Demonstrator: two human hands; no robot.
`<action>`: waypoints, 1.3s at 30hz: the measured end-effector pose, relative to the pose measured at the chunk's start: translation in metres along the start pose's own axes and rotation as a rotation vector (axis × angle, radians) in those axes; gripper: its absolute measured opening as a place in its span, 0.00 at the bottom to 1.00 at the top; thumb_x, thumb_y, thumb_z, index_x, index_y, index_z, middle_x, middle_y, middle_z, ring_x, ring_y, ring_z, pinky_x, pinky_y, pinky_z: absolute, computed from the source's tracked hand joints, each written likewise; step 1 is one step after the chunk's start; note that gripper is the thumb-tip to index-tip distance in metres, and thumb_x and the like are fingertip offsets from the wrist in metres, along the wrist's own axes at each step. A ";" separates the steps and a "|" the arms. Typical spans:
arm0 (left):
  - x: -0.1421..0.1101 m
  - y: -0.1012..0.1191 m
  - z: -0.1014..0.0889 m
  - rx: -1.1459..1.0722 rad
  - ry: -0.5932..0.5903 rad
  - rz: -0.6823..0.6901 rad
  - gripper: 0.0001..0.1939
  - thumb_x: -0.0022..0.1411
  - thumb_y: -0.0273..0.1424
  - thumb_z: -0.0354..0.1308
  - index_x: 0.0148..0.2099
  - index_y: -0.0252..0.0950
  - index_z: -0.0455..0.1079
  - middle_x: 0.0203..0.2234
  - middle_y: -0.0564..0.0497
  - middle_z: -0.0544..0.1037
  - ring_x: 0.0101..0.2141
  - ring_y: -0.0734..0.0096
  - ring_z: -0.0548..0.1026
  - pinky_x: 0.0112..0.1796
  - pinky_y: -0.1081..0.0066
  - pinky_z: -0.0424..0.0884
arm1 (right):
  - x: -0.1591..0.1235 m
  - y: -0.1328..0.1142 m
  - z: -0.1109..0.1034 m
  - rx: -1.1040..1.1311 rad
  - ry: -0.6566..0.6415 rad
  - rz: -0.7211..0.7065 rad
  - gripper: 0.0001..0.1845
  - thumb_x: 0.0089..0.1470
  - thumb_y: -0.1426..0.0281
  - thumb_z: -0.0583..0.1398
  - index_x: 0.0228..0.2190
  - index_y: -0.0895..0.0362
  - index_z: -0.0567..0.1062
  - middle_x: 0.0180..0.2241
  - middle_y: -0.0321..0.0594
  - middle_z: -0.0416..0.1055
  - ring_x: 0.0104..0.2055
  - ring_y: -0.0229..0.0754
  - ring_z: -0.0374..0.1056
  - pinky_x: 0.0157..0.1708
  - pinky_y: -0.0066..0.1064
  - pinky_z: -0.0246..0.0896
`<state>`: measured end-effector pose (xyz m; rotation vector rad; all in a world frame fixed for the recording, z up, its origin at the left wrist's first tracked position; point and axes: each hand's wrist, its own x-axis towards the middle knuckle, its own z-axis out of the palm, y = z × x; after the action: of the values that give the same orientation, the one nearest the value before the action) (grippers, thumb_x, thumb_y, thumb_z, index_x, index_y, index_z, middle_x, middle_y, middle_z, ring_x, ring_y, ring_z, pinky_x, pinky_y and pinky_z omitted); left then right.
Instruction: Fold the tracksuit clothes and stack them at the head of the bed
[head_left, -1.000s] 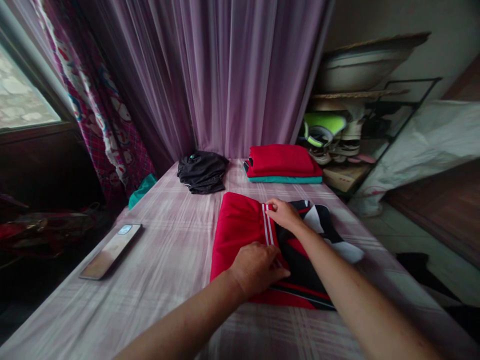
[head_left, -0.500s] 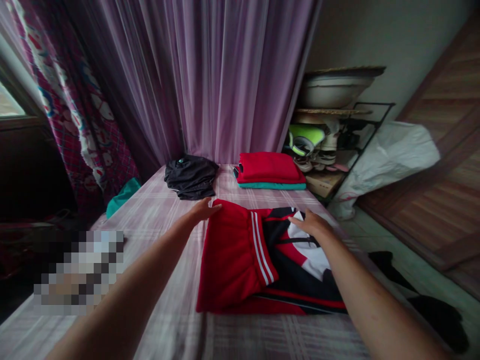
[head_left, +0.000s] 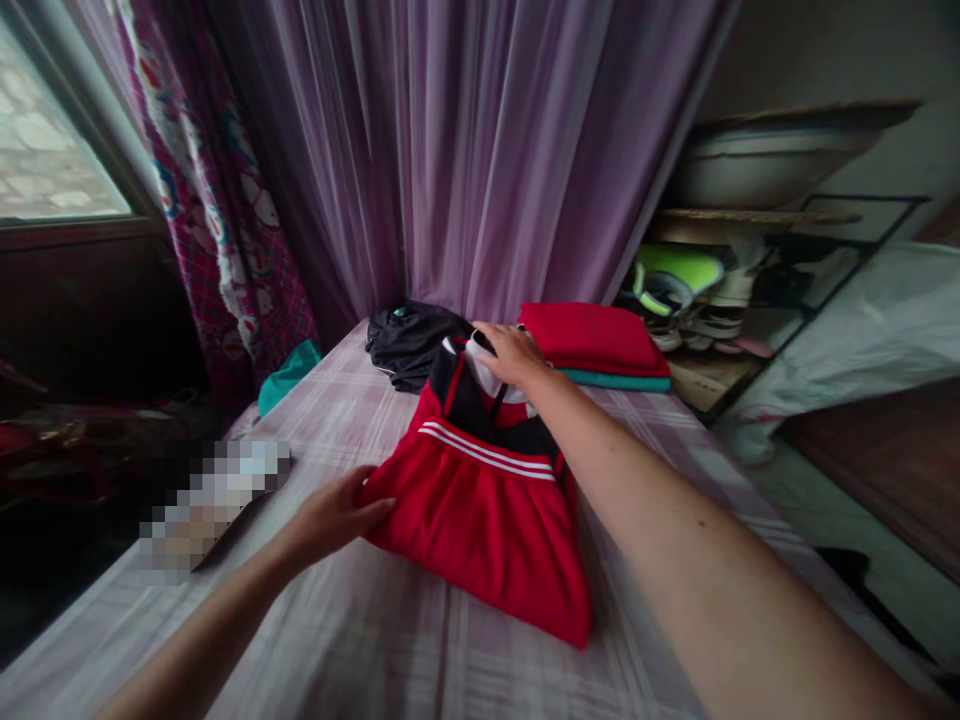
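Observation:
A red, black and white track jacket [head_left: 480,530] lies folded on the bed, its white-striped hem band running across the middle. The red folded part faces me, and the black and white part points towards the curtain. At the jacket's left corner, my left hand [head_left: 337,515] pinches the red fabric between thumb and fingers. My right hand [head_left: 511,352] grips the white cloth at the far end, with its fingertips partly hidden. Just beyond it sits a folded red garment [head_left: 592,335] on top of a teal one [head_left: 619,381]. Bunched dark clothing [head_left: 409,345] rests behind the jacket's far end.
A plaid sheet [head_left: 315,620] covers the bed. Purple curtains [head_left: 480,150] hang behind it. On the right stands a rack with shoes [head_left: 712,320] and a basin [head_left: 765,165]. A teal cloth [head_left: 289,375] and a blurred-out object [head_left: 217,510] lie on the left.
The jacket has turned, so its black and white end now points away from me instead of right. My right hand moved away and leftward; my left hand came nearer. The view shifted left.

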<state>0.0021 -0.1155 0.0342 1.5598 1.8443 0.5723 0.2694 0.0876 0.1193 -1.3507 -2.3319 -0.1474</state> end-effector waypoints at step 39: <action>-0.022 0.016 0.017 -0.023 -0.020 -0.056 0.19 0.57 0.46 0.52 0.35 0.37 0.74 0.26 0.51 0.79 0.29 0.66 0.75 0.26 0.73 0.65 | -0.267 -0.009 0.015 0.608 -0.078 0.586 0.21 0.54 0.54 0.55 0.29 0.56 0.79 0.28 0.40 0.79 0.33 0.45 0.74 0.31 0.30 0.62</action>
<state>0.0275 -0.1348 0.0374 1.4890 1.8539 0.5486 0.3713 -0.1265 -0.0056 -1.6288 -1.7114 0.7352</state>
